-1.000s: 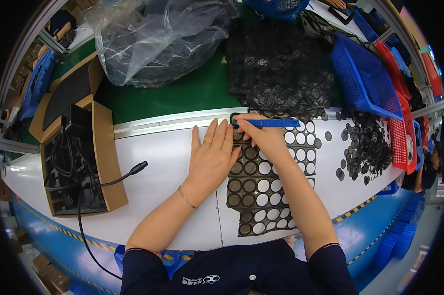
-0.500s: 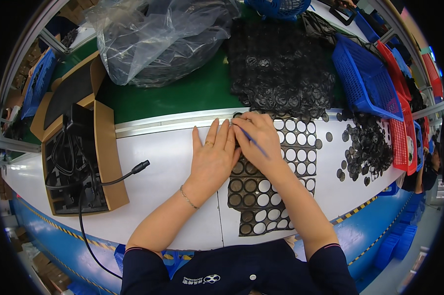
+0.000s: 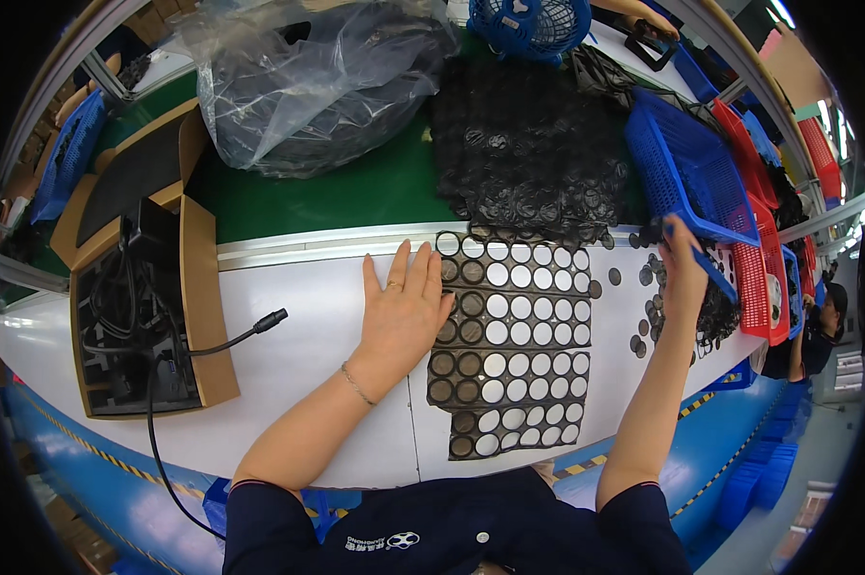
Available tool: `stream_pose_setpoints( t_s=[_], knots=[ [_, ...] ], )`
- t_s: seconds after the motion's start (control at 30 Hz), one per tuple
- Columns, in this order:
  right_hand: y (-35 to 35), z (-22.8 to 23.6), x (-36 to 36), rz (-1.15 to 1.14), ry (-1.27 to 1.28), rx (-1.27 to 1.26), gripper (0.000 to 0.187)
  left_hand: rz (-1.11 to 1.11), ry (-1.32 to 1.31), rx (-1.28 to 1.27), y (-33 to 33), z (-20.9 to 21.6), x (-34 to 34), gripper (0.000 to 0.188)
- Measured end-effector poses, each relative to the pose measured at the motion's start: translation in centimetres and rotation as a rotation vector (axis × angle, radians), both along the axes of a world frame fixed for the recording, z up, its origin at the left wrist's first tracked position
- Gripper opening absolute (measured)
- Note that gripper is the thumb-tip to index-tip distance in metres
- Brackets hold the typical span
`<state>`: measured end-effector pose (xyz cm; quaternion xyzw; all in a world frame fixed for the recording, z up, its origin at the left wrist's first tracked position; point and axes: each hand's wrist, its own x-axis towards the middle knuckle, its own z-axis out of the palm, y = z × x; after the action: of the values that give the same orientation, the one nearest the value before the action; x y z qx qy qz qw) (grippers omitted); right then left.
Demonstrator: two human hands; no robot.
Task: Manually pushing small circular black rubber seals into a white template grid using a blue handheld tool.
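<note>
Sheets of round discs (image 3: pixel 521 337) spread across the white table (image 3: pixel 303 383), far edge to nearly its front edge | left hand (image 3: pixel 399 316) flat, fingers spread, at their left border | right hand (image 3: pixel 682 275) closed around a blue tool (image 3: pixel 716 275) (slim, pen-like), by loose black discs (image 3: pixel 718 324) toward the table's right edge | open carton (image 3: pixel 210 311) near its left edge

Dark shirt (image 3: pixel 452 517), white lettering (image 3: pixel 364 543) on chest, round white emblem (image 3: pixel 403 541) beside.
</note>
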<state>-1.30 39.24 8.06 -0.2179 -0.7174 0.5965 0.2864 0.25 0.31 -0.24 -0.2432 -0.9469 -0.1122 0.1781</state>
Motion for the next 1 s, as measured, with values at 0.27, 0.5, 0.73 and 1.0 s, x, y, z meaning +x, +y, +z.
stream_pose_setpoints(
  t_s=[0.27, 0.5, 0.73, 1.0],
  knots=[
    [-7.0, -4.0, 4.7, 0.218, -0.197, 0.312, 0.03, -0.001, 0.016, 0.124, -1.0, 0.4, -0.4, 0.041],
    [-20.5, -4.1, 1.4, 0.698, -0.339, -0.132, 0.028, -0.079, 0.066, 0.055, -0.3, 0.8, 0.8, 0.027],
    [-21.9, -6.8, 0.1, 0.728, -0.375, -0.163, 0.024, -0.053, 0.055, -0.059, 0.2, 1.3, 1.9, 0.031],
    [-22.2, -6.3, 0.1, 0.74, -0.401, -0.095, 0.024, -0.053, 0.059, -0.062, 0.4, 1.3, 2.0, 0.036]
  ],
)
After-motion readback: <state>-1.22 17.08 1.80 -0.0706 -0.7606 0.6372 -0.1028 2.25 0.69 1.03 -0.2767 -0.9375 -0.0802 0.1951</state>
